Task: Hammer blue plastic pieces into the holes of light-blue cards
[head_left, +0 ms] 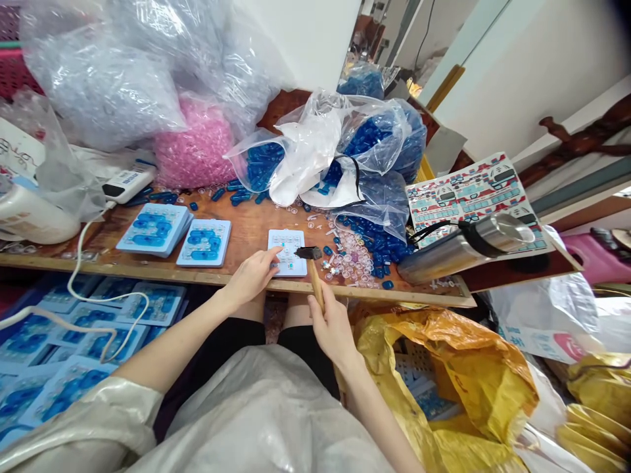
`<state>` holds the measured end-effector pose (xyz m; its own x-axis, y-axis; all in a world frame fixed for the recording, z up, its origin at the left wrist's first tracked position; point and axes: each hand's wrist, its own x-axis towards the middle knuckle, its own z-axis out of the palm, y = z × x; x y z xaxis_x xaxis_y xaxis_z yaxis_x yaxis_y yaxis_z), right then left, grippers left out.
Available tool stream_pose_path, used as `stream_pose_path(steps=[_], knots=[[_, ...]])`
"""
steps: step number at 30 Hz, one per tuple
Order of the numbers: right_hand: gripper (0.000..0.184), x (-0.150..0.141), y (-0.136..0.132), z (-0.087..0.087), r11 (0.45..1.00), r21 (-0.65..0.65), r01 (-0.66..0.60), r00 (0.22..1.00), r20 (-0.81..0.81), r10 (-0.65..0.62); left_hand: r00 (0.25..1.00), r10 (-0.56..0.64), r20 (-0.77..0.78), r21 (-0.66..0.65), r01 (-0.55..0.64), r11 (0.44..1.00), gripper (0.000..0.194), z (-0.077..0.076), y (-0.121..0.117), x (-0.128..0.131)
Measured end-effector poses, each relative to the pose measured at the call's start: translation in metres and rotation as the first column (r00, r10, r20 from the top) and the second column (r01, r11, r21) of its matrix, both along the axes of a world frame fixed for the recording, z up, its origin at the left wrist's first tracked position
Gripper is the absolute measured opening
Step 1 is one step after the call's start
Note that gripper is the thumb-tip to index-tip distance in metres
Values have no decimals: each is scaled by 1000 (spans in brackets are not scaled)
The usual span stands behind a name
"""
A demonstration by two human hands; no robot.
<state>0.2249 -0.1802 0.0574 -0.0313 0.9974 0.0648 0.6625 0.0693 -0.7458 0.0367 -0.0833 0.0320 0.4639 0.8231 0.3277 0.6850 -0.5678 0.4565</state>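
Note:
A hammer with a dark head [308,253] and a wooden handle [315,284] is in my right hand [331,323], whose fingers wrap round the handle. The hammer head is over the right part of a pale blue plastic plate [290,268] with small clear parts on it, at the table's front edge. My left hand [250,274] grips the plate's left edge, thumb and fingertips drawn close together. Left of it lie a plate with blue pieces [204,243] and a stack of similar plates [156,228].
Clear round pieces [352,253] and blue pieces [379,240] lie right of the plate. A steel flask [444,256] lies on the table by a printed sheet [473,190]. Behind are bags of pink pieces [194,144] and blue pieces. A yellow sack [473,335] stands below right.

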Motion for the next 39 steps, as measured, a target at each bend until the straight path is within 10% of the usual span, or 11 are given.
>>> stream_pose_path(steps=[6, 12, 20, 25, 30, 34, 39], knots=[[41, -13, 6, -4, 988, -83, -127, 986, 102, 135, 986, 99, 133, -32, -95, 995, 46, -11, -4, 0], [42, 21, 0, 1, 991, -21, 129, 990, -51, -130, 994, 45, 102, 76, -53, 996, 30, 9, 19, 15], [46, 51, -8, -12, 944, -57, 326, 942, -62, -329, 845, -453, -283, 22, 478, 878, 26, 9, 78, 126], [44, 55, -12, -18, 951, -75, 301, 947, -90, -307, 959, -229, 167, -51, 240, 969, 24, 17, 69, 81], [45, 46, -3, -21, 971, -48, 233, 968, -87, -237, 725, 332, 604, -473, -10, 881, 30, 15, 50, 10], [44, 28, 5, -17, 987, -22, 159, 984, -75, -160, 627, 487, 608, -622, -4, 783, 36, 5, 43, 4], [43, 15, 5, -13, 996, -17, 92, 993, -69, -93, 858, 403, 319, -535, -187, 824, 26, 11, 37, 9]])
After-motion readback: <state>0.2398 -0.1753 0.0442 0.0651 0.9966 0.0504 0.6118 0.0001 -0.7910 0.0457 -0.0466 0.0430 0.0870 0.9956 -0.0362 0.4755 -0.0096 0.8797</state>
